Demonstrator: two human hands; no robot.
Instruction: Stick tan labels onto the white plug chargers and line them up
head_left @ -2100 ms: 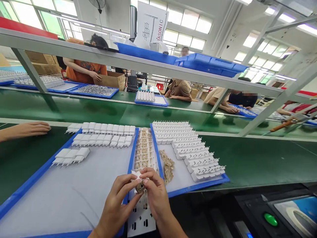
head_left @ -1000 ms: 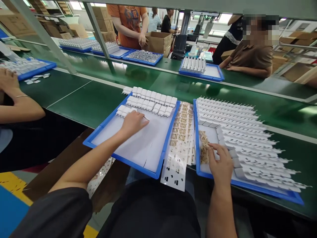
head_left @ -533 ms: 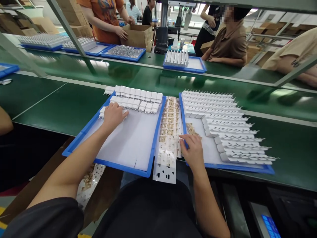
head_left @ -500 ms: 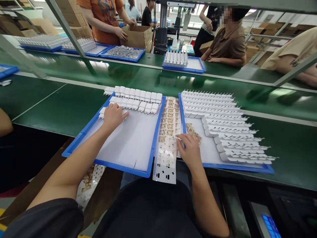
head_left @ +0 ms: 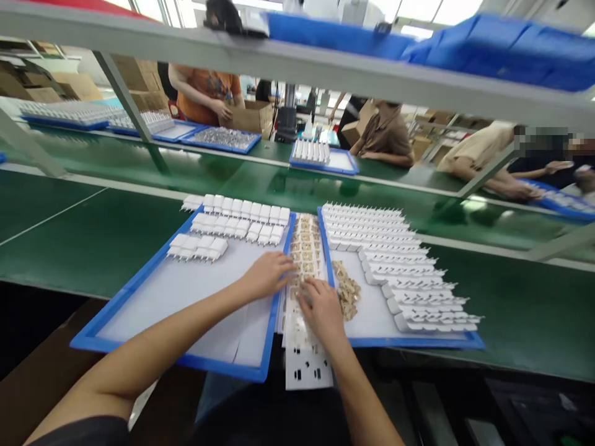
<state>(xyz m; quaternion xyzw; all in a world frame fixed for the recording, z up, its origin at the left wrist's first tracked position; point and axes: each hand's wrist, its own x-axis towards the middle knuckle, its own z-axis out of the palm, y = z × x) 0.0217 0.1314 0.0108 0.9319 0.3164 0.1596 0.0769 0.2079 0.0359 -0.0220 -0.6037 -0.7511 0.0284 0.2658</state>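
Observation:
Both hands meet over a white punched strip [head_left: 304, 365] of small tan circuit parts lying between two blue trays. My left hand [head_left: 266, 275] rests fingers-down on the strip's left edge, over the left blue tray's [head_left: 134, 288] rim. My right hand [head_left: 321, 310] presses on the strip just below, fingers bent; whether it pinches a part is hidden. Rows of white plug housings [head_left: 235, 223] fill the far end of the left tray. The right blue tray [head_left: 418, 341] holds white pronged plug covers [head_left: 395, 257] and a loose pile of tan parts [head_left: 348, 290].
A green conveyor belt [head_left: 83, 235] runs under the trays. A grey shelf rail [head_left: 297, 65] with blue bins crosses overhead. Beyond the belt, other people sit or stand at blue trays [head_left: 320, 155] and a cardboard box [head_left: 251, 116].
My left hand left the plug housings and swung right to the strip. My right hand shifted left from the right tray onto the strip. The camera tilted up.

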